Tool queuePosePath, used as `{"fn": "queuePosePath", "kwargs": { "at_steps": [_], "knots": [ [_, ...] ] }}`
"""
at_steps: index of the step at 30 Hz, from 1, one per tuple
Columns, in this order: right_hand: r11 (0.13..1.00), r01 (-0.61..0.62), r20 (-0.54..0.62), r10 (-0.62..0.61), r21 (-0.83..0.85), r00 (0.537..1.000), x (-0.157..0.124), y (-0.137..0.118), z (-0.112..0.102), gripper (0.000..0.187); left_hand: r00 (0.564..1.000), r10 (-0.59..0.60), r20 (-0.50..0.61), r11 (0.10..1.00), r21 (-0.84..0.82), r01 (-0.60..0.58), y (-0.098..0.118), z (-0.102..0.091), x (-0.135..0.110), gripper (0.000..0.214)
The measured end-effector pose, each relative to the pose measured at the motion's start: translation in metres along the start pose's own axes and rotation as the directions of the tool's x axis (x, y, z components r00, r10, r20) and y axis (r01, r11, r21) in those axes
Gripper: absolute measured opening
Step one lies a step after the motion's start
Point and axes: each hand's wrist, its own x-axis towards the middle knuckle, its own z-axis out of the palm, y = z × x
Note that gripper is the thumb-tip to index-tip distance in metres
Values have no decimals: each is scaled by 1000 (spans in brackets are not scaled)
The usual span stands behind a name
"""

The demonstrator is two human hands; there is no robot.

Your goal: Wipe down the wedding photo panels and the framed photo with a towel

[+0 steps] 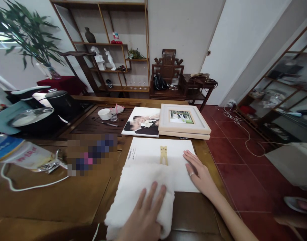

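Note:
My left hand (pixel 145 212) lies on a folded white cloth (pixel 128 187) with its fingers stretched out and apart. The cloth covers the lower left part of a flat white panel (pixel 148 149) on the wooden table. A small yellow bear-shaped piece (pixel 163 154) sits in the middle of the panel, its lower end meeting the cloth's edge. At the panel's right side rests my right hand (pixel 198 170), fingers extended and a ring on one of them. Just behind the panel are a photo print panel (pixel 145 117) and a stack of light wooden picture frames (pixel 196 117).
A blue-and-white packet (pixel 30 152) and a white cable (pixel 37 188) lie left on the table (pixel 83 204). Further back are a pan with a glass lid (pixel 34 117), a dark kettle (pixel 59 97) and a white cup (pixel 104 114). Red tiled floor (pixel 231 150) lies beyond the right edge.

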Motion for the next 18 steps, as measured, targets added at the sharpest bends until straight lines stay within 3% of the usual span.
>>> {"fn": "queuePosePath", "kwargs": {
  "at_steps": [4, 11, 14, 18],
  "knots": [
    [1000, -2, 0, 2, 1, 1000, 0, 0, 0, 38, 991, -35, 127, 989, -136, 53, -19, -19, 9, 14],
    [1000, 6, -12, -6, 19, 1000, -1, 1, 1, 38, 929, -362, 77, 931, -22, 365, -64, -36, 32, 29],
    [1000, 5, -3, -5, 12, 1000, -1, 1, 1, 38, 925, -335, 178, 942, 28, 336, -56, -39, 29, 28],
    [1000, -4, 6, 4, 4, 1000, 0, -1, 1, 37, 936, -172, 308, 980, -39, 193, -31, -41, 14, 23]
  ]
}}
